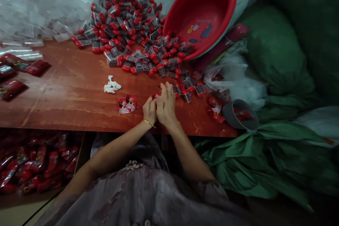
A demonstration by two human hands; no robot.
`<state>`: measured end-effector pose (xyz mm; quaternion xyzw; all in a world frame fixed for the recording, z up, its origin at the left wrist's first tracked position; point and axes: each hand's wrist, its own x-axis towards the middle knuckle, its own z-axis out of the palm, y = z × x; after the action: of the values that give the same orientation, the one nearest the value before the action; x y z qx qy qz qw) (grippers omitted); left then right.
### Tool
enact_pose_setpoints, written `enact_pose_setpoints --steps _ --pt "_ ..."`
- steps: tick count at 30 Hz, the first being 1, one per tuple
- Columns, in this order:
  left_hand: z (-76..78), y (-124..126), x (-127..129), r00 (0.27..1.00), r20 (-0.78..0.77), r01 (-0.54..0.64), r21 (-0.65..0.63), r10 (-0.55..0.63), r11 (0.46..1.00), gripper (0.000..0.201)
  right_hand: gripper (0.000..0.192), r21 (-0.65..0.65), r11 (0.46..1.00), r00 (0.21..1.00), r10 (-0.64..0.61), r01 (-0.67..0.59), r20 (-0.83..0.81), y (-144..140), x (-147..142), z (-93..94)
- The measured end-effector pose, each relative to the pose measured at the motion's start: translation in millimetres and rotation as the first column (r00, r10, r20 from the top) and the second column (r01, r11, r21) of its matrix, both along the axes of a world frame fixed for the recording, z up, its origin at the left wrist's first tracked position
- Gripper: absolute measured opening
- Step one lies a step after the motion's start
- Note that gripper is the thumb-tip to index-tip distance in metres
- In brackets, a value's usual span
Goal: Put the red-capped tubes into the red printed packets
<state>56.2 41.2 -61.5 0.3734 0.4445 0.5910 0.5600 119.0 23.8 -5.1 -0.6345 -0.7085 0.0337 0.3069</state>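
Observation:
My left hand [149, 110] and my right hand [165, 104] meet over the red-brown table [66, 95], both closed around a small red-capped tube [154, 96] of which only the red end shows. A gold bangle circles my left wrist. Just left of my hands lies a small red printed packet [127, 103]. A big heap of red-capped clear tubes [132, 28] spreads from the table's far side toward my right hand.
A red plastic basin [203, 7] leans tilted at the back right. White scraps [111, 85] lie mid-table. Filled red packets [16, 67] sit at the left edge and in a bin below [34, 162]. A grey cup [239, 114] and green sacks [278, 77] crowd the right.

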Motion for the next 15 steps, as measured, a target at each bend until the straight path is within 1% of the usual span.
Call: enact_pose_setpoints --steps 2,4,6,8,11,15 --pt "3.1 -1 -1 0.999 -0.054 -0.004 0.080 0.008 0.997 0.017 0.050 0.059 0.997 0.998 -0.059 0.059 0.003 -14 4 3.3" --pt "4.8 -2 -3 0.997 -0.079 0.007 0.121 0.003 0.993 0.015 0.050 0.031 0.994 0.994 -0.106 0.106 0.004 -28 6 0.7" --pt "4.7 -2 -4 0.996 -0.091 0.027 0.106 -0.018 0.994 0.016 0.048 -0.065 0.993 0.995 -0.101 0.102 0.013 -36 7 -5.9" --pt "3.1 -2 -4 0.995 -0.094 0.020 0.068 -0.014 0.998 0.017 0.045 -0.141 0.988 0.998 -0.057 0.060 0.026 -40 8 -12.8" --pt "-0.4 2 -3 0.998 -0.050 -0.047 0.005 0.047 0.999 0.021 0.042 -0.149 0.988 0.998 -0.033 0.040 0.050 -43 13 -18.7" --pt "-1.8 8 -4 0.985 0.078 -0.151 -0.055 0.155 0.987 0.026 0.040 -0.134 0.991 0.999 -0.014 0.021 0.053 -49 18 -21.8"
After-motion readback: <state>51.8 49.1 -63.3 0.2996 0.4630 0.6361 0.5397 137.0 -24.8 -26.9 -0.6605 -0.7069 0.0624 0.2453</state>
